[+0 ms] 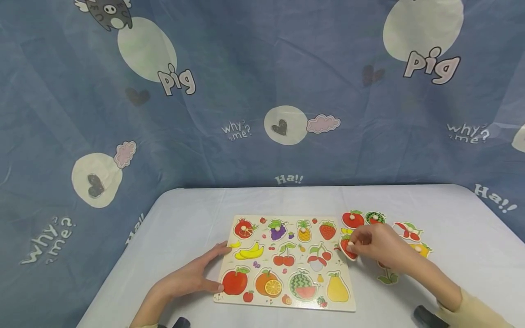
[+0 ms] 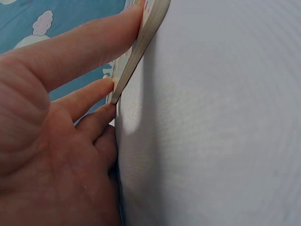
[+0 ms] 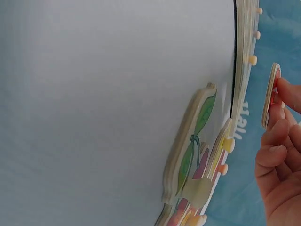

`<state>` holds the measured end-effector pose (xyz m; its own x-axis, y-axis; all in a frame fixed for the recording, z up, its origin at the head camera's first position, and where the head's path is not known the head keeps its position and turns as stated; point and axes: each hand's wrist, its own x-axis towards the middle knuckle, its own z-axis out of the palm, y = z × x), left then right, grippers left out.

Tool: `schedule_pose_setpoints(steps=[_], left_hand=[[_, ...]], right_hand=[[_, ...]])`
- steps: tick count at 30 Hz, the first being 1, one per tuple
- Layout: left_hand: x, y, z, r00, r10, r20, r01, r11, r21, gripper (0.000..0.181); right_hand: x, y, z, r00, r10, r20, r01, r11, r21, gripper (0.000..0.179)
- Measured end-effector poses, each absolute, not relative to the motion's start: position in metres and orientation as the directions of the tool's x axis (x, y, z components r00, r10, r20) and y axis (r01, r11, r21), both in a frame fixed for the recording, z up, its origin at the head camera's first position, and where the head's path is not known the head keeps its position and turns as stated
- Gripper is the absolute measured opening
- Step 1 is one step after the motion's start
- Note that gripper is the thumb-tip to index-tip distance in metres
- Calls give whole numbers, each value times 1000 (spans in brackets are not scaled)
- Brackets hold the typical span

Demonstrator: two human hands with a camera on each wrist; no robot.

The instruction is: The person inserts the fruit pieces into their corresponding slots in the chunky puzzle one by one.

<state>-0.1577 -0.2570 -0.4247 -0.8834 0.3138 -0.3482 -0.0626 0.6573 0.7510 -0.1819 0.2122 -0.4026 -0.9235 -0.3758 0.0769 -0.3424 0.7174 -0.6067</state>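
Observation:
A wooden fruit puzzle board (image 1: 262, 263) lies flat, with fruit pictures in its recesses. Knobbed pieces such as the grapes (image 1: 277, 231) and pineapple (image 1: 303, 233) sit in its top row. My left hand (image 1: 184, 278) is spread along the board's left side, its thumb and straight fingers touching the edge. Over the right edge, my right hand (image 1: 383, 246) pinches a strawberry piece (image 1: 345, 247) by its knob between thumb and fingers. The right wrist view shows this piece (image 3: 270, 96) held tilted on its side, raised off the table.
Right of the board lie several loose knobbed pieces: an apple (image 1: 353, 220), a watermelon (image 1: 375, 217), a red-and-white fruit (image 1: 409, 231) and a yellow-orange one (image 1: 420, 249). A leafy piece (image 1: 388, 278) shows partly under my right forearm. A blue patterned cloth (image 1: 246, 159) hangs behind the white table (image 1: 197, 205).

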Motion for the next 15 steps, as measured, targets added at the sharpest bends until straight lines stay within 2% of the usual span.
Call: schedule_pose_setpoints(steps=[10, 15], left_hand=[[-158, -259, -426, -880, 329, -343, -54, 647, 760, 90], [-159, -259, -426, -877, 336, -343, -51, 645, 763, 90]], right_hand=[[-197, 208, -402, -892, -435, 125, -422, 702, -574, 13], [-204, 205, -401, -899, -427, 95, -399, 712, -578, 11]])
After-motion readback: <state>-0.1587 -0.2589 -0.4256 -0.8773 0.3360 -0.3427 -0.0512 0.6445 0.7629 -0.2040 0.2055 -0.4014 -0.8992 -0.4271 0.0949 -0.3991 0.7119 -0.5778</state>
